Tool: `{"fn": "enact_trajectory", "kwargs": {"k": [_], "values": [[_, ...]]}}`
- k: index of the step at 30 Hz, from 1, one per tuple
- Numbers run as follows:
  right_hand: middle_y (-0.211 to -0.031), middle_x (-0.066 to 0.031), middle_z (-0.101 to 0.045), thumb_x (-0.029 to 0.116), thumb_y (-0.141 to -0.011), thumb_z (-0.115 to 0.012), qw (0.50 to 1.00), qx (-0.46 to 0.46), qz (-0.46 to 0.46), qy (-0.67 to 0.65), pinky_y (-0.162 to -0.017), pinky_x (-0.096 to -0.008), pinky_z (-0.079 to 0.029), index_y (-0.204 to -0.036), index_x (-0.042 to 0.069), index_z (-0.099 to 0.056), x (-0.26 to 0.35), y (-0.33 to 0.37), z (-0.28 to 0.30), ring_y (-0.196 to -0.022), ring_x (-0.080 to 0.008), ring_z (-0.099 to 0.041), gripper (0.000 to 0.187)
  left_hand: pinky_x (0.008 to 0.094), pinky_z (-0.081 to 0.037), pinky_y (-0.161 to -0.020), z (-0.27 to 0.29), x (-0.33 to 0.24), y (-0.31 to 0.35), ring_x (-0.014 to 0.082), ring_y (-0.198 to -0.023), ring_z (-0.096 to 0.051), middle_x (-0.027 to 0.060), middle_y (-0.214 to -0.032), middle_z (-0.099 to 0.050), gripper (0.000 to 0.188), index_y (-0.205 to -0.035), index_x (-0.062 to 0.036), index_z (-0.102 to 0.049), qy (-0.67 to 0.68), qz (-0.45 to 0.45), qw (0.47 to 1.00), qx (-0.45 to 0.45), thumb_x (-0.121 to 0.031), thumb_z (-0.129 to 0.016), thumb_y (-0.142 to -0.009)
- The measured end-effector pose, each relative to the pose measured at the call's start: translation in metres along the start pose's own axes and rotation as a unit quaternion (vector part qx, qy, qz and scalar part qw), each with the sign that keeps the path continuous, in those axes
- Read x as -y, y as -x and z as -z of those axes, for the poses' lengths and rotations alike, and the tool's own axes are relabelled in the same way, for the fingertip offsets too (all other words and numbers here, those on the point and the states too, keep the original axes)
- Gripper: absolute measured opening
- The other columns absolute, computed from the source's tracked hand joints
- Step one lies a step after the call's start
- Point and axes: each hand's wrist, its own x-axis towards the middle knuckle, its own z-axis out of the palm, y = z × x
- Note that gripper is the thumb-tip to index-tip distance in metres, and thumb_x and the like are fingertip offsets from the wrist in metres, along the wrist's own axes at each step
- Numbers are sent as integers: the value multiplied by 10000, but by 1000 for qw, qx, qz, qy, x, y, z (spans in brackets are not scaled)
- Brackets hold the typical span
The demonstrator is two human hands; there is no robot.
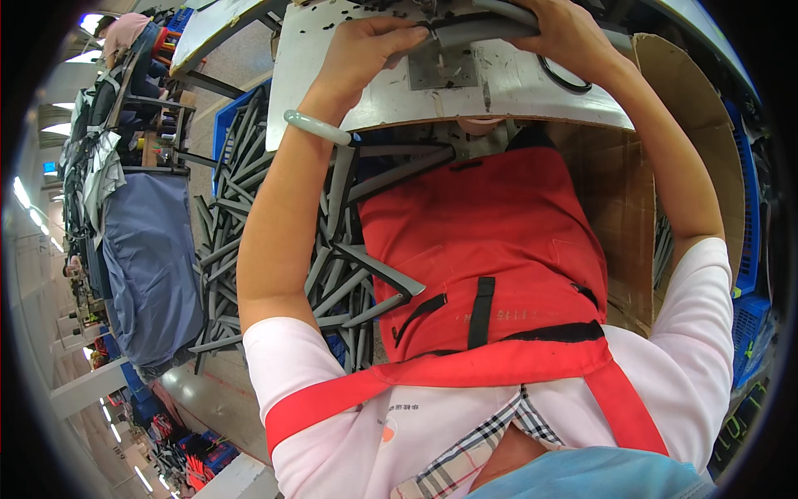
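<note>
A grey padded strip with black edging (474,33) lies across the white worktable (366,108), close above a square metal plate (424,75) set in the top. At its left end my left hand (370,54) pinches the black edging between thumb and fingers. My right hand (569,37) wraps round the grey part farther right. Part of a machine (428,7) shows at the upper edge, mostly cut off. Small black scraps (357,10) lie scattered on the table. A thin black loop (565,79) hangs below my right hand.
A large heap of grey and black strips (241,241) fills the space left of my lap, beside a blue crate (223,125). A cardboard box (619,191) stands at my right. Blue crates (748,333) sit beyond it. Farther left, another person (129,33) is near piled fabric.
</note>
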Motion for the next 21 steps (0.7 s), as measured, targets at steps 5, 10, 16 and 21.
{"fn": "enact_trajectory", "kwargs": {"k": [5, 10, 16, 21], "values": [[-1023, -260, -665, 321, -731, -796, 1000, -22, -3, -1, -823, -444, -513, -1228, -39, -581, -7, -19, -10, -973, -405, -644, 650, 243, -382, -530, 6, 9, -28, 100, -579, -507, 20, -718, -619, 217, -1004, 53, -694, 73, 58, 996, 10, -135, -636, -911], [-822, -91, -685, 179, -807, -764, 955, -1, -179, -235, -721, -335, -494, -1052, -44, -630, -4, 28, 19, -750, -169, -611, 357, 183, -369, -567, 12, -1, -3, 63, -620, -518, -10, -755, -633, 166, -973, 14, -696, 150, 19, 987, -47, -137, -633, -942], [-864, 18, -646, 139, -853, -755, 867, -3, 14, -498, -696, -233, -496, -1021, 39, -657, 85, 71, -47, -800, -73, -624, 219, 223, -483, -787, -59, -17, 68, 94, -899, -597, 32, -1072, -642, 251, -1118, -16, -687, 276, -42, 959, 48, -213, -632, -971], [-776, 11, -578, 130, -908, -695, 852, -84, -15, -517, -697, -260, -480, -1011, 29, -659, 55, 86, -40, -670, -72, -549, 148, 219, -474, -693, -35, -23, 99, 94, -830, -589, 45, -1023, -652, 244, -1036, 14, -707, 183, -76, 978, -69, -209, -645, -960]]}}
